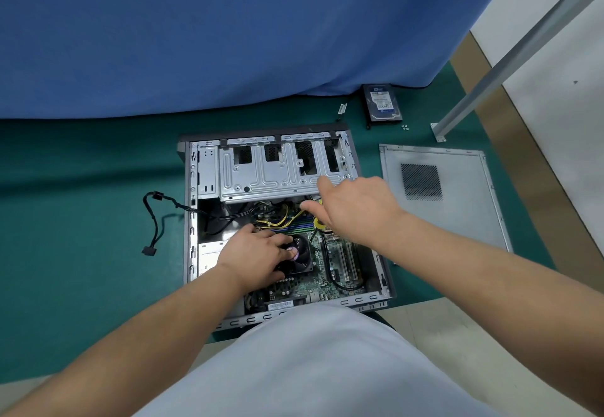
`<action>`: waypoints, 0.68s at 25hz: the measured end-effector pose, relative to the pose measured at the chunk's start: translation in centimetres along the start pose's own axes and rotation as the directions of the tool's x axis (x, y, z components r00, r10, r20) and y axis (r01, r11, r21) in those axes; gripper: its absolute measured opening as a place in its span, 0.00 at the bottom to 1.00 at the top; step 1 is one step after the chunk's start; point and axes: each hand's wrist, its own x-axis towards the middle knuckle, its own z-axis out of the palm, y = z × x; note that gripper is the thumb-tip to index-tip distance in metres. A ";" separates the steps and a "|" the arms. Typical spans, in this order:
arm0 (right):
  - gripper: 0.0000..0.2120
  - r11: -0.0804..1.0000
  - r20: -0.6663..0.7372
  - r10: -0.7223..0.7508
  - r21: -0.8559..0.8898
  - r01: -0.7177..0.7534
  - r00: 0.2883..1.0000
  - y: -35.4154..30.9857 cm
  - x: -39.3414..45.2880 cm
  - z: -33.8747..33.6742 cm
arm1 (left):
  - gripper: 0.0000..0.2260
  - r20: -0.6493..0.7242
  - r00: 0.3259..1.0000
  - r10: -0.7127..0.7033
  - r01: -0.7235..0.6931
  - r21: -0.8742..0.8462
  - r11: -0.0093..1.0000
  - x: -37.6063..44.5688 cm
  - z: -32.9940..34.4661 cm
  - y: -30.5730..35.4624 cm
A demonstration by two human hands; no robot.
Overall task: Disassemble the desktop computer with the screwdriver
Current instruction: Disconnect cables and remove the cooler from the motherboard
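Note:
The open desktop case lies flat on a green mat, its motherboard showing. My left hand rests on the black CPU fan, fingers spread over it. My right hand reaches in over the yellow and black cables below the metal drive cage; its fingertips are down among the cables, and I cannot tell whether they pinch one. No screwdriver is in view.
The removed grey side panel lies right of the case. A hard drive and a few small screws lie behind it. A black cable trails out left. A blue cloth hangs behind; a metal leg stands right.

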 end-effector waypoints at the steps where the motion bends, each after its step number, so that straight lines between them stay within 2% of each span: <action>1: 0.23 0.994 0.005 -0.098 0.038 0.098 0.995 0.2 0.0 0.1 | 0.26 -0.001 1.000 -0.002 0.002 0.000 1.000 0.0 0.0 0.0; 3: 0.16 0.926 0.005 -0.355 0.136 0.351 0.935 0.9 -0.3 -0.4 | 0.26 -0.002 1.000 -0.003 0.003 -0.003 1.000 0.0 0.0 0.0; 4: 0.16 0.900 0.004 -0.413 0.154 0.408 0.911 1.1 -0.5 -0.5 | 0.26 -0.003 1.000 -0.005 0.005 -0.004 1.000 0.0 0.0 0.0; 5: 0.18 0.906 0.004 -0.400 0.152 0.395 0.917 1.1 -0.6 -0.7 | 0.26 -0.004 1.000 -0.006 0.006 -0.004 1.000 0.0 0.0 0.0; 6: 0.21 0.939 -0.008 -0.322 0.124 0.321 0.947 0.9 -0.7 -0.7 | 0.26 -0.004 1.000 -0.005 0.005 -0.002 1.000 0.0 0.0 0.0; 8: 0.30 0.998 -0.033 -0.058 0.018 0.059 0.998 -0.1 -0.7 -0.3 | 0.26 -0.005 1.000 -0.005 0.005 -0.001 1.000 0.0 0.0 0.0; 10: 0.30 0.997 -0.052 0.049 -0.058 -0.052 0.997 -0.6 -0.4 0.0 | 0.26 -0.002 1.000 -0.007 0.007 0.001 1.000 0.0 0.1 0.0; 11: 0.25 0.999 -0.062 -0.007 -0.036 0.005 0.998 -0.4 -0.1 0.2 | 0.26 0.000 1.000 -0.008 0.008 0.003 1.000 0.0 0.0 -0.1; 12: 0.19 0.991 -0.056 -0.123 0.039 0.125 0.991 0.0 -0.1 0.3 | 0.26 0.002 1.000 -0.007 0.007 0.004 1.000 0.0 0.0 -0.1; 14: 0.14 0.909 -0.015 -0.379 0.182 0.375 0.925 0.9 -0.1 -0.1 | 0.25 0.001 1.000 -0.005 0.005 0.001 1.000 0.0 0.0 0.0; 15: 0.15 0.886 -0.009 -0.416 0.220 0.408 0.909 1.2 -0.2 -0.2 | 0.25 -0.001 1.000 -0.006 0.006 0.000 1.000 0.0 -0.1 0.0; 16: 0.17 0.907 -0.019 -0.367 0.214 0.363 0.930 1.2 -0.3 -0.3 | 0.25 -0.001 1.000 -0.006 0.006 0.001 1.000 0.0 -0.1 0.0; 17: 0.20 0.954 -0.041 -0.244 0.168 0.247 0.969 1.0 -0.4 -0.2 | 0.25 -0.003 1.000 -0.007 0.007 0.002 1.000 0.0 -0.1 0.0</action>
